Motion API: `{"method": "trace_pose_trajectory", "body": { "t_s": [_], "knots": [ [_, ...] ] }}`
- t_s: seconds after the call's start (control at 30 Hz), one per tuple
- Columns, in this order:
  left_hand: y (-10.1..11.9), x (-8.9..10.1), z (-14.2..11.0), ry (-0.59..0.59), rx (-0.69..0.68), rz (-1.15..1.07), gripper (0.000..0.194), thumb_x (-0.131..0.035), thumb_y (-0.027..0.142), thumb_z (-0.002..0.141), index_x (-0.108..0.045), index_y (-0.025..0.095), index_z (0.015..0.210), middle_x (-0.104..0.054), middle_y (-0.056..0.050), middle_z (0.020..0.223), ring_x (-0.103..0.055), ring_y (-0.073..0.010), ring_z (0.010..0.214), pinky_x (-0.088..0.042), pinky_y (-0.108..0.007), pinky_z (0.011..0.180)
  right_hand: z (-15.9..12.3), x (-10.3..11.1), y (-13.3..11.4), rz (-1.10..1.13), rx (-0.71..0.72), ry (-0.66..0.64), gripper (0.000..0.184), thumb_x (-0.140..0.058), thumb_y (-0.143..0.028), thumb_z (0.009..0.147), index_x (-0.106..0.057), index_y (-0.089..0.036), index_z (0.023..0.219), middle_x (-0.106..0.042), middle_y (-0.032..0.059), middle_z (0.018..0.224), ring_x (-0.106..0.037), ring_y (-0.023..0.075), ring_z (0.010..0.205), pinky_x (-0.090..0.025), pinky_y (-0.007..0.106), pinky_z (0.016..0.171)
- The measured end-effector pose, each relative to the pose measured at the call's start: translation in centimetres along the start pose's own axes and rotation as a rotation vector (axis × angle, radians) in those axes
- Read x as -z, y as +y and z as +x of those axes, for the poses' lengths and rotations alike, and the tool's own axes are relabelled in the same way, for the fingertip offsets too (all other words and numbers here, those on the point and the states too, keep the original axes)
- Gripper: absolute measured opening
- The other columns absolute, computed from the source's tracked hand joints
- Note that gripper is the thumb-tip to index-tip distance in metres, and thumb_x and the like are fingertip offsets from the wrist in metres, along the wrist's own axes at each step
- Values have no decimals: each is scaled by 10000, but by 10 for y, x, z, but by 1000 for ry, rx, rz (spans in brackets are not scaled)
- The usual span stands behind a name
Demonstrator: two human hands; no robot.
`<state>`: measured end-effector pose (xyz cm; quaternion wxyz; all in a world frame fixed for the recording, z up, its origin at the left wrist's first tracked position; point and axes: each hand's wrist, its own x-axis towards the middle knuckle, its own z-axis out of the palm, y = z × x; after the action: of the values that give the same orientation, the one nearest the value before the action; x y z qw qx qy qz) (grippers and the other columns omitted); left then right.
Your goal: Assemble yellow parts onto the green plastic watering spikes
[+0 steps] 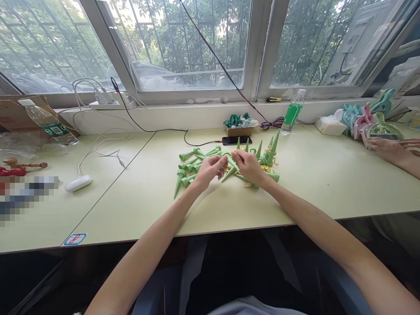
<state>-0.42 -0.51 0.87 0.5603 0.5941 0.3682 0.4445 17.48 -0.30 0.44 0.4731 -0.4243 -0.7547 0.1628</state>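
Observation:
Over the table's middle, my left hand [211, 169] and my right hand [248, 165] are close together, both with fingers closed on a green plastic spike [232, 162]. The spike slants down to the right between them, its upper end near my left fingertips. To the left lie several loose green spikes [179, 181] with ribbed, open, cap-like ends. Beyond my right hand, more green spikes [274, 148] stand with their tips up. Small yellow plastic parts [262, 168] are scattered among these, partly hidden by my right hand.
Behind the spikes lie a phone [229, 141] on a cable and a small cardboard box [241, 131]. A water bottle [292, 114] and tissue pack [330, 124] stand farther right. At the right edge, another person's hand [387, 149] touches coloured plastic pieces [382, 124]. A white device [78, 183] lies left.

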Motion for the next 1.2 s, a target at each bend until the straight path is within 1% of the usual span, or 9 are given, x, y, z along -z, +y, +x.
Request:
{"method": "trace_pose_trajectory", "body": {
  "t_s": [0.2,0.4,0.53,0.63,0.83,0.93,1.2],
  "knots": [
    [1,0,-1,0,-7,-1,490,-775,601,762,-591,146,769,-603,-18,738,-514,-61,487,-397,-217,438,0,0,0,3,-4,-2,575,-334,-708,985,-349,-230,667,-466,-15,596,-341,125,557,-285,299,581],
    [2,-1,-2,1,-31,-8,506,-806,590,733,-554,152,765,-586,-12,746,-512,-58,490,-397,-221,438,1,-1,3,0,3,-9,557,-336,-683,994,-388,-227,678,-473,-15,591,-358,127,548,-295,296,582],
    [2,-1,-2,-3,-48,-16,506,-814,573,733,-517,165,771,-540,19,725,-509,-54,489,-396,-216,443,0,-1,4,-6,9,-14,542,-339,-660,1002,-419,-223,692,-495,-9,602,-371,129,552,-304,292,582],
    [1,0,-2,1,-57,-11,498,-818,558,735,-504,175,786,-506,42,689,-506,-56,482,-398,-215,445,0,-1,3,-3,5,-10,550,-344,-677,995,-401,-227,683,-493,-9,595,-362,128,544,-298,293,575],
    [-1,1,-1,18,-44,-39,483,-845,521,713,-555,184,903,-560,36,754,-512,-52,480,-406,-225,443,1,-1,2,3,4,-12,571,-333,-707,985,-375,-230,673,-496,-6,596,-359,126,542,-294,294,567],
    [-2,1,-1,11,-61,-51,468,-847,489,721,-577,188,957,-570,39,771,-506,-46,480,-408,-222,446,1,-1,3,6,5,-15,581,-324,-720,982,-362,-231,669,-498,-4,600,-356,125,542,-291,294,563],
    [-4,1,-1,5,-92,-41,492,-851,474,715,-602,197,1038,-592,28,820,-514,-50,477,-417,-228,435,0,0,2,7,-1,-14,587,-319,-723,983,-380,-229,672,-498,-3,601,-370,128,546,-297,298,572]
  ]
}}
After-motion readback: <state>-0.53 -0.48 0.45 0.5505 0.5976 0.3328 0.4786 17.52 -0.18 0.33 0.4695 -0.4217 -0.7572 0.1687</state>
